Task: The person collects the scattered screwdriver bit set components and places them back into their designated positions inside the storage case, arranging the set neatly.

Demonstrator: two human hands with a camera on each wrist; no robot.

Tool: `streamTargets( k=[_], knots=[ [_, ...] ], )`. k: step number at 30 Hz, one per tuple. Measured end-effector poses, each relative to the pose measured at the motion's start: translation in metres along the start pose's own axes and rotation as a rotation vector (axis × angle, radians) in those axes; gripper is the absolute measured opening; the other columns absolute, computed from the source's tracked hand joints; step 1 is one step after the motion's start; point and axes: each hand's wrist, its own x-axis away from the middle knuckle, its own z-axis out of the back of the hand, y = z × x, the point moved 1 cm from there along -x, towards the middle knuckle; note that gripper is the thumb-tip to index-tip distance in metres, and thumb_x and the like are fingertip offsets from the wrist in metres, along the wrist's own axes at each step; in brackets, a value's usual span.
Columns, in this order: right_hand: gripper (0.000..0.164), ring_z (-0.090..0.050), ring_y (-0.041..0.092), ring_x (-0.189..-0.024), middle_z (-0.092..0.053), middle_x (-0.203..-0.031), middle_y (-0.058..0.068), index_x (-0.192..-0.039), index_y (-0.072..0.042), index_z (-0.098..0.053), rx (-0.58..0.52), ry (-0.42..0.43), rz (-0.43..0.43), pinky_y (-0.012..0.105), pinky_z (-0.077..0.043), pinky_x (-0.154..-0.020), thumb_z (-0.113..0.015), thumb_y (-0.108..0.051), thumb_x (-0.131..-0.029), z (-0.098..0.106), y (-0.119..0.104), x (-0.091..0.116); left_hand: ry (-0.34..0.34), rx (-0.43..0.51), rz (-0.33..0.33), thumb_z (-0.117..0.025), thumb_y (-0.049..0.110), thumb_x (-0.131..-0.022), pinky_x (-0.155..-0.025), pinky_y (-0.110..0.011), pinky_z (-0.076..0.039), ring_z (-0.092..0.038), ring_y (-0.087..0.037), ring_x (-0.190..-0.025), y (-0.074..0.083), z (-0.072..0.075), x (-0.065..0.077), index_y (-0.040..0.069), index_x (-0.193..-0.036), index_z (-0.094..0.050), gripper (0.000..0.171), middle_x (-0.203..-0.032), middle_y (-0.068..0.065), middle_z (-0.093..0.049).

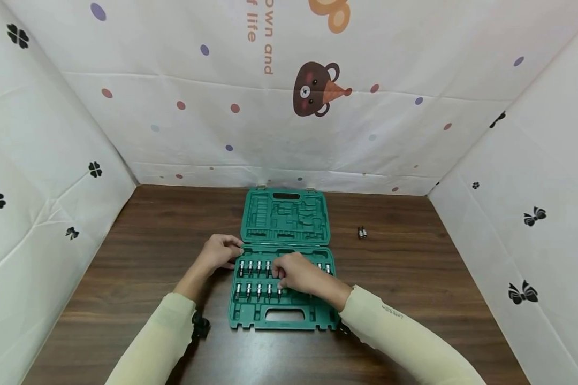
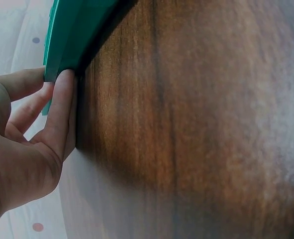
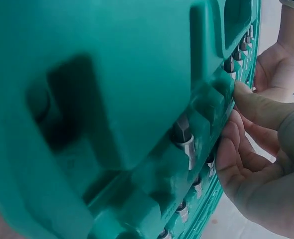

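A green socket-bit case [image 1: 284,315] lies unfolded on the wooden table, its moulded lid [image 1: 285,216] toward the back wall. Silver and dark bit sockets [image 1: 258,268] stand in two rows in the near half. My left hand [image 1: 218,251] pinches the case's left edge near the hinge; the left wrist view shows the fingers [image 2: 62,94] around that corner. Over the middle of the rows, my right hand [image 1: 294,271] has its fingers curled down at a bit socket, mostly hidden by the hand. Another bit socket [image 3: 184,137] sits in its slot beside these fingers.
Two small bit sockets [image 1: 362,232] lie together on the table to the right of the lid. A printed white cloth [image 1: 250,128] rises behind the table and along both sides. Brown wooden tabletop [image 1: 395,262] extends left and right of the case.
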Motion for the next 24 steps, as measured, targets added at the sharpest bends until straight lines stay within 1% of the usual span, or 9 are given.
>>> streamTargets(
  k=[5, 13, 20, 24],
  knots=[
    [0.018, -0.056, 0.007, -0.080, -0.063, -0.089, -0.004, -0.094, -0.017, -0.068, 0.009, 0.002, 0.005, 0.024, -0.051, -0.071, -0.083, -0.010, -0.088, 0.001, 0.001, -0.001, 0.003, -0.004, 0.000, -0.065, 0.010, -0.102, -0.073, -0.038, -0.065, -0.070, -0.027, -0.102, 0.002, 0.001, -0.001, 0.003, -0.124, -0.071, 0.024, -0.128, -0.020, -0.067],
    [0.015, -0.059, 0.006, -0.083, -0.066, -0.093, -0.003, -0.097, -0.016, -0.071, -0.020, 0.009, 0.040, 0.023, -0.053, -0.073, -0.083, -0.011, -0.089, 0.001, 0.006, 0.001, 0.007, -0.011, 0.008, -0.065, 0.009, -0.102, -0.072, -0.039, -0.065, -0.070, -0.028, -0.102, 0.002, 0.000, 0.001, 0.001, -0.124, -0.071, 0.025, -0.129, -0.021, -0.066],
    [0.012, -0.060, 0.004, -0.086, -0.068, -0.095, -0.002, -0.100, -0.015, -0.072, -0.050, 0.036, 0.093, 0.021, -0.054, -0.075, -0.081, -0.013, -0.091, -0.002, 0.010, 0.006, 0.005, -0.003, 0.014, -0.066, 0.008, -0.101, -0.072, -0.039, -0.065, -0.070, -0.026, -0.101, 0.000, 0.000, 0.001, 0.001, -0.124, -0.071, 0.025, -0.128, -0.021, -0.067],
    [0.012, -0.061, 0.004, -0.087, -0.070, -0.098, 0.001, -0.104, -0.013, -0.074, -0.084, 0.058, 0.119, 0.021, -0.055, -0.077, -0.078, -0.013, -0.093, -0.001, 0.012, 0.011, 0.004, -0.001, 0.012, -0.067, 0.008, -0.100, -0.071, -0.038, -0.065, -0.070, -0.025, -0.099, -0.001, 0.000, -0.001, 0.002, -0.123, -0.071, 0.024, -0.125, -0.020, -0.068]
  ],
)
